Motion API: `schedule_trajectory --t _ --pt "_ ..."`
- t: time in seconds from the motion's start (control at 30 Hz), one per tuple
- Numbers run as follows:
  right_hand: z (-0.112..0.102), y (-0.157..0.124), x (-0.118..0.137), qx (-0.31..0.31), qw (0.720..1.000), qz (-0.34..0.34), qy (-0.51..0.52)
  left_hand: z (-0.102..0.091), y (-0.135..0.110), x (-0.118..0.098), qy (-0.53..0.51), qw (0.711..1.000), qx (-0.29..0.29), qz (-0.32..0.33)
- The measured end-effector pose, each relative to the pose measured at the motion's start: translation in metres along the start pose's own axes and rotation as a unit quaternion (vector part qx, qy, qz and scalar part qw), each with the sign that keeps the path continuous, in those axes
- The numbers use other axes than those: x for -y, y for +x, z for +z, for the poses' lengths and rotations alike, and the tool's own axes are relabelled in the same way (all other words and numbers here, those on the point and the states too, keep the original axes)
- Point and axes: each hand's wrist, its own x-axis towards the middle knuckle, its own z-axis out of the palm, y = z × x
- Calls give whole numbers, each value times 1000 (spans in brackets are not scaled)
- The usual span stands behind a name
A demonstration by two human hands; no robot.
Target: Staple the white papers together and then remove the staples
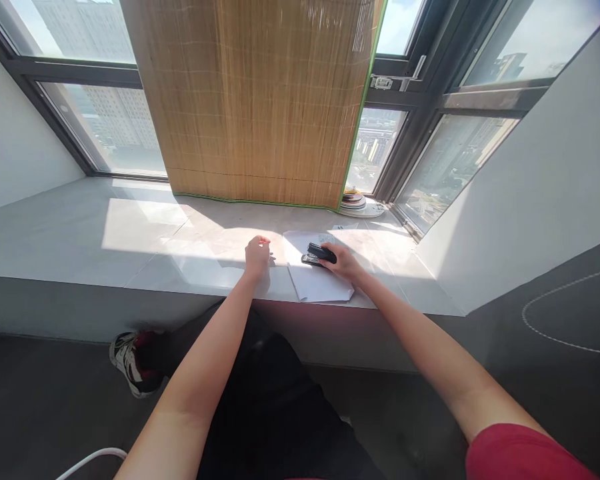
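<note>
My right hand [341, 261] grips a black stapler [322, 253], whose jaws point left and stand apart. Beneath it lie white sheets of paper [321, 285], with a few marks near their far edge. My left hand [258, 255] is raised just left of the paper, its fingers curled together. Whatever may be pinched between those fingers is too small to make out. A small dark spot or shadow shows on the sill beside it.
The pale tiled window sill [145, 263] runs across, partly sunlit. A bamboo blind [260, 100] hangs behind it. Stacked plates [360, 205] stand at the back right, near the window frame [405, 120]. A bead chain [527, 310] hangs at far right.
</note>
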Motion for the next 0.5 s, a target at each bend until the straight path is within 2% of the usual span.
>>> schedule_trajectory --t 0.17,0.23,0.3,0.33,0.4,0.47,0.5 --pt "-47 -38 -18 -25 997 62 -34 -5 3 1 -12 1000 6 -13" --pt "-60 -40 -22 -26 997 68 -20 -6 3 0 2 1000 0 -12" --pt "-73 -36 -30 -59 992 108 -40 -8 2 -2 12 1000 -1 -11" --pt "-81 -34 -37 -77 981 156 -81 -8 1 -3 17 1000 0 -11" --pt "-96 -31 -55 -95 938 272 -195 -8 -1 -5 27 1000 1 -9" --pt "-107 -33 -74 -66 894 345 -278 -8 -2 -7 35 999 -5 -7" --pt "-110 -35 -82 -49 885 354 -298 -8 -3 -8 37 999 -8 -6"
